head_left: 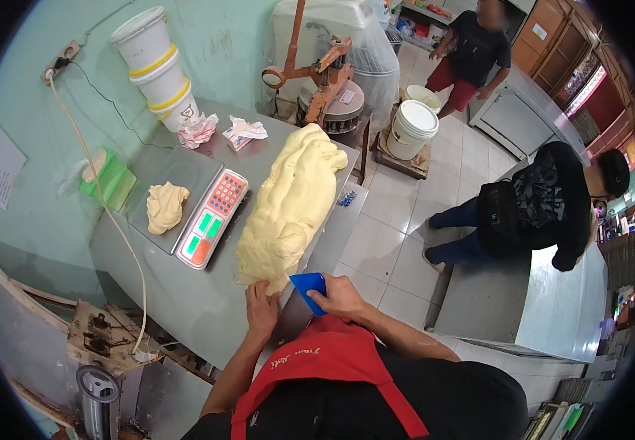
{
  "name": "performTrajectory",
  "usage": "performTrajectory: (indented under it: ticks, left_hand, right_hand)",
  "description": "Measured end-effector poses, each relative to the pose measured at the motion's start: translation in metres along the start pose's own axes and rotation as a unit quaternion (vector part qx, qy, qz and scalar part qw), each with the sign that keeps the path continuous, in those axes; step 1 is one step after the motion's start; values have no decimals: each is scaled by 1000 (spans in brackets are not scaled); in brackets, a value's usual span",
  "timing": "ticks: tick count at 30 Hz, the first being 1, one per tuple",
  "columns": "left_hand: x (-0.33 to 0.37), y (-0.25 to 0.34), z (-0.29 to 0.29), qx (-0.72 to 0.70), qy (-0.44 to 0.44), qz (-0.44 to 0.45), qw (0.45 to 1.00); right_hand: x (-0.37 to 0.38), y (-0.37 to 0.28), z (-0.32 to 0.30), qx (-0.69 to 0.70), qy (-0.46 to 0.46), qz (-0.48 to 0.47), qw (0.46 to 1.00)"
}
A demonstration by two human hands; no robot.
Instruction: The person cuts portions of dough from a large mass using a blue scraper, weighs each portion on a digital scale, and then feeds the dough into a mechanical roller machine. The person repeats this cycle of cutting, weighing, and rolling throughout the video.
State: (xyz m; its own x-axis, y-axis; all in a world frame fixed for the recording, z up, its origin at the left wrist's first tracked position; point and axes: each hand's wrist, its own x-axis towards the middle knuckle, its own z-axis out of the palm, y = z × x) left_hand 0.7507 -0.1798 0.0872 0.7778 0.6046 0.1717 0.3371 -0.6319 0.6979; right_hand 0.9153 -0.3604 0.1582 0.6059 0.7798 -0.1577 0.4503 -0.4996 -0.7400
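Observation:
A long, pale yellow mass of dough (292, 191) lies along the right side of the steel table. At its near end, my left hand (262, 312) has its fingers curled on the dough's edge. My right hand (343, 299) grips a blue dough scraper (309, 292), whose edge is beside that same end. A digital scale (211, 224) with lit green displays stands left of the dough mass. On its platform sits a smaller lump of dough (166, 207).
Stacked white buckets (163, 73), crumpled wrappers (198, 130) and a green container (112, 180) line the wall side of the steel table (134, 257). Beyond it stands an orange lever press (328, 88). One person (537, 198) works at right; another (475, 51) stands farther back near white buckets (413, 130).

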Motion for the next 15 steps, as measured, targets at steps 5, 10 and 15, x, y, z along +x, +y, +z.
performTrajectory:
  ticks: [5, 10, 15]
  left_hand:
    - [-1, -24, 11, 4, 34, 7, 999]
    - [-13, -26, 3, -12, 33, -2, 999]
    - [-19, 3, -2, 15, 86, 79, 993]
  right_hand:
    - [-11, -7, 0, -9, -9, 3, 1000]
    - [-15, -11, 4, -25, -13, -14, 1000]
    - [-15, -13, 11, -38, -29, -10, 999]
